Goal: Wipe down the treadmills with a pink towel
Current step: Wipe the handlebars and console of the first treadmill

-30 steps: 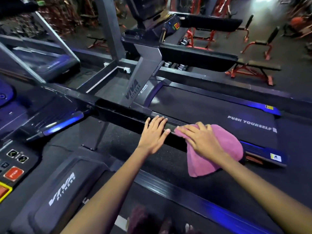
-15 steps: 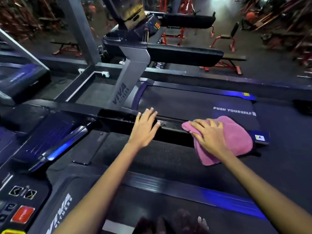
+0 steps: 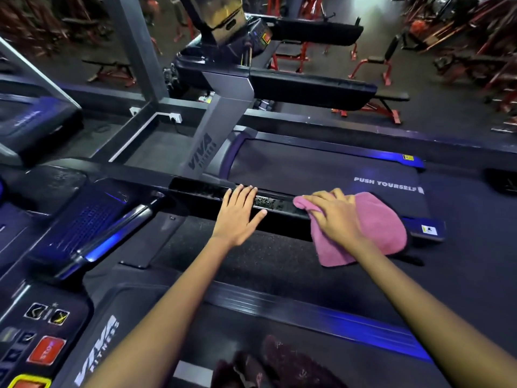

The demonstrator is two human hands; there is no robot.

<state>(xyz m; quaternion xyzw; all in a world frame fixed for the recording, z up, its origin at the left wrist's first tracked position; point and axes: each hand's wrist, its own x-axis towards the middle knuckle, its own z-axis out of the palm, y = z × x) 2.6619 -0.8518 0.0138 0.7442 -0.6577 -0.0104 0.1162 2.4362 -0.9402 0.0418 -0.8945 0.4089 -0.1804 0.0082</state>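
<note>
Head view looks down across a row of treadmills, with both forearms reaching from the bottom of the frame toward its middle. The pink towel [image 3: 372, 228] lies right of centre, draped over the near side rail [image 3: 212, 193] of the next treadmill [image 3: 321, 166], its lower half hanging down the rail's outer face. The right hand [image 3: 335, 217] presses flat on the towel's left part with fingers spread and fairly straight, so its grip reads as released, pushing the cloth rather than clutching it. The left hand [image 3: 237, 211] rests just left of the towel, palm down on the same rail, fingers straight and together, grasping nothing; it looks like a brace.

Judging by this, the step in hand is wiping that rail. Between the two hands the rail top shows a pale speckled patch [image 3: 264, 203], which may be dust or glare; I cannot tell which.

The next move likely calls for sliding the towel leftward along the rail toward the grey upright [image 3: 221, 130] marked VIVA, keeping the palm's weight on the cloth so it does not slip off the edge, and shifting the left hand out of the path. The belt reading PUSH YOURSELF [image 3: 389, 184], upper right of the towel, probably remains to be wiped.
</note>
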